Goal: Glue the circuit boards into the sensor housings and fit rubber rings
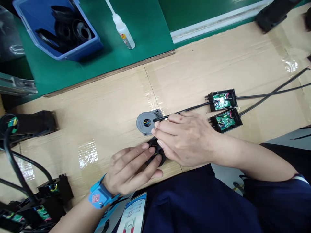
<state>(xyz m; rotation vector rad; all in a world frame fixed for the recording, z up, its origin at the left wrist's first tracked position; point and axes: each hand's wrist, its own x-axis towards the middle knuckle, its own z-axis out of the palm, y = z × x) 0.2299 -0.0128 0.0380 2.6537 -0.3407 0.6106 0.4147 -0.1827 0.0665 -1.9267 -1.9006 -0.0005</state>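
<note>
My left hand (134, 166), with a blue band (99, 194) at the wrist, has its fingers closed on a black round cap (161, 161) near the table's front edge. Against that cap's upper right rim lie the bunched fingertips of my right hand (189, 139); what they pinch is hidden under the hand. Just above sits a grey round cap (145, 124) with coloured wires in its centre hole. A black cable (194, 107) runs from it, past my right fingers, to an open black box with a green circuit board (222, 101). A second such box (227, 121) lies below.
At the left stand a black cylindrical housing (36, 124) and several wired black boxes (58, 189). A blue bin (88, 48) of black parts and a white squeeze bottle (125, 34) rest on the green mat (150, 19). Another black housing (274, 14) is at the upper right.
</note>
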